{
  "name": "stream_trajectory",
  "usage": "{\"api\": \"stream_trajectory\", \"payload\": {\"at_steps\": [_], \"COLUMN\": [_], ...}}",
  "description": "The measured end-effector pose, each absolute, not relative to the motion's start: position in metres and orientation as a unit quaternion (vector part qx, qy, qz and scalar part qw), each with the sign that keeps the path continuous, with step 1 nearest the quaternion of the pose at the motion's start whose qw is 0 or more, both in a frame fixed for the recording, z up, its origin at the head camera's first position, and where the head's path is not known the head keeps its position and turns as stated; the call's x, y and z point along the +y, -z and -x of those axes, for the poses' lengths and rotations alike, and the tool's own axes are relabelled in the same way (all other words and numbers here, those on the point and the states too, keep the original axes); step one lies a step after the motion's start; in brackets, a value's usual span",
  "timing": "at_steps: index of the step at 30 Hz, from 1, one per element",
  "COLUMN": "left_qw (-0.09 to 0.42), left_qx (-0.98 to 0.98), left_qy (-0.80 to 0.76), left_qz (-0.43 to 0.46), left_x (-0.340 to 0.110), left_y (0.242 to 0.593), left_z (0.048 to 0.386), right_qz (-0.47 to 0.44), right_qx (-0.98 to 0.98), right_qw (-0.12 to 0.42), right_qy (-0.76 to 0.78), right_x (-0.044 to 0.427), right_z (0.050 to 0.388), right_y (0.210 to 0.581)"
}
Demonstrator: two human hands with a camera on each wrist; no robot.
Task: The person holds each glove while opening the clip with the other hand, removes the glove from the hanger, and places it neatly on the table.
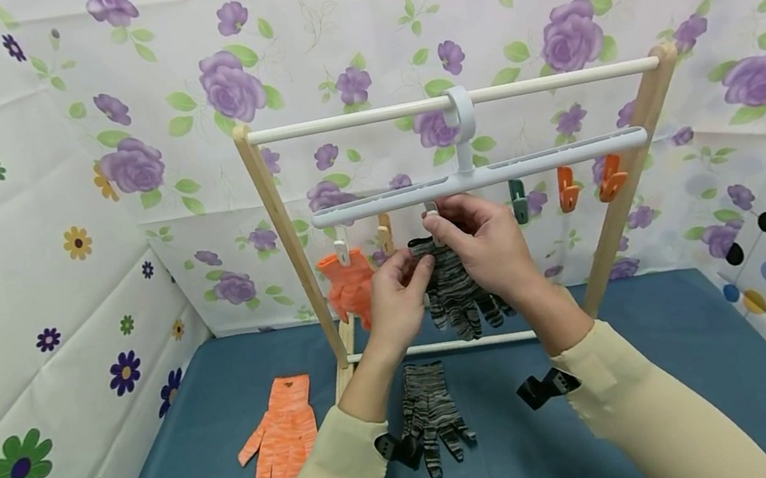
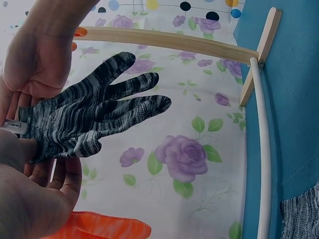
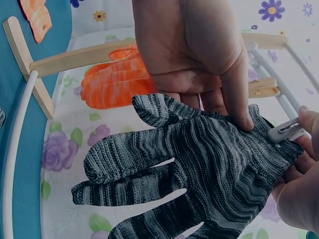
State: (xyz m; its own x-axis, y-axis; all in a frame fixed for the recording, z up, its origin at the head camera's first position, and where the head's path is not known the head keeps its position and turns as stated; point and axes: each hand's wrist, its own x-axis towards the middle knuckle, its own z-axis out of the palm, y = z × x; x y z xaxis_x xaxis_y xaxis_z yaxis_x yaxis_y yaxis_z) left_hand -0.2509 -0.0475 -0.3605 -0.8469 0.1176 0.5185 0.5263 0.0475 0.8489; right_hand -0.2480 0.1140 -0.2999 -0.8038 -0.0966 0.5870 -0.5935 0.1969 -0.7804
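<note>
A black-and-grey knit glove (image 1: 459, 294) hangs fingers down below the pale hanger (image 1: 392, 201). My left hand (image 1: 395, 300) pinches the left edge of its cuff, thumb on the near face in the right wrist view. My right hand (image 1: 498, 250) pinches a light grey clothespin (image 3: 285, 131), whose tip sits over the cuff's edge. An orange glove (image 1: 351, 287) hangs to the left from a white clothespin (image 1: 342, 252). On the table lie a second black-and-grey glove (image 1: 432, 415) and another orange glove (image 1: 286, 434), both spread flat.
The hanger hooks over the top bar (image 1: 554, 81) of a wooden rack (image 1: 290, 245). Bare on the hanger are a tan clothespin (image 1: 385, 233), a green one (image 1: 518, 202) and two orange ones (image 1: 567, 190). A blue cloth (image 1: 649, 397) covers the table; patterned sheets surround it.
</note>
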Motion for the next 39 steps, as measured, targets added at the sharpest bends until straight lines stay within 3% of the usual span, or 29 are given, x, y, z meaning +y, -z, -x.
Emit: {"api": "stream_trajectory", "payload": {"at_steps": [39], "left_qw": [0.139], "left_qx": [-0.720], "left_qy": [0.646], "left_qz": [0.214], "left_x": [-0.053], "left_y": [0.379], "left_z": [0.246], "right_qz": [-0.234], "right_qx": [-0.715], "right_qw": [0.249], "right_qy": [-0.610], "right_x": [0.110], "right_z": [0.250], "right_y": [0.302]}}
